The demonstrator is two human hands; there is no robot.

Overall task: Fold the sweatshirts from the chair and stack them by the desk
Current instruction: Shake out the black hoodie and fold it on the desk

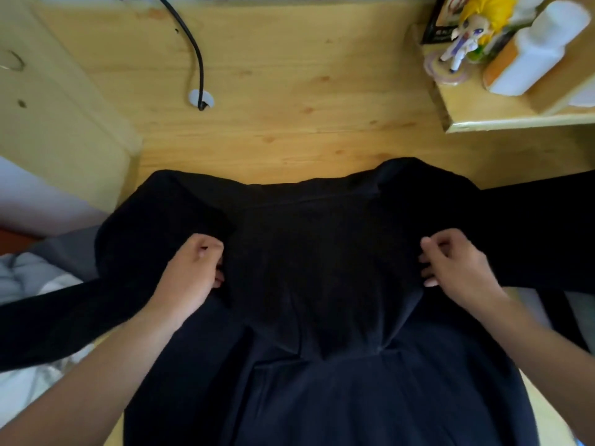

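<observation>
A black hooded sweatshirt lies spread over the near part of the wooden desk, its hood lying flat in the middle and its body running toward me. One sleeve stretches off to the left and the other to the right. My left hand grips the fabric at the left edge of the hood with curled fingers. My right hand pinches the cloth at the right edge of the hood. Both forearms come in from below.
A black cable drops into a grommet at the back left. On a raised shelf at the right stand a figurine and a white bottle. Grey and white clothes lie at the left.
</observation>
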